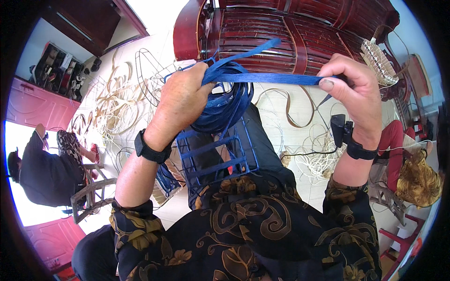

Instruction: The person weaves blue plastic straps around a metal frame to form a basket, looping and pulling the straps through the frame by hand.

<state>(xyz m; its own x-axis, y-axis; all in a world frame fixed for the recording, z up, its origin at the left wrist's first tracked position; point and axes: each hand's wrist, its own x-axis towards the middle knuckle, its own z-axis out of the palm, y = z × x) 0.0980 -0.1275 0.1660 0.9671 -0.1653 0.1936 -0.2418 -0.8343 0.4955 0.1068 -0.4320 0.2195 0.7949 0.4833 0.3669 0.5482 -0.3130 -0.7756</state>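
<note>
A flat blue strap [276, 78] is drawn out nearly level between my two hands. My left hand [183, 93] is closed around it where it leaves a thick loose coil [220, 112] of the same blue strapping, which hangs below that hand. One short blue end sticks up and away to the right from the grip. My right hand [355, 86] pinches the strap between thumb and forefinger, with a bit of strap beyond the fingers. Over my lap lies a blue open frame [215, 152] with strap-covered bars, its far part hidden behind the coil.
A dark red slatted bench [255, 33] stands ahead, a woven basket [375, 58] at its right. Tan strips [115, 100] lie heaped on the floor at left, white cord [311, 157] at right. One person [49, 171] sits at left beside a wooden stool [93, 187], another [417, 180] at right.
</note>
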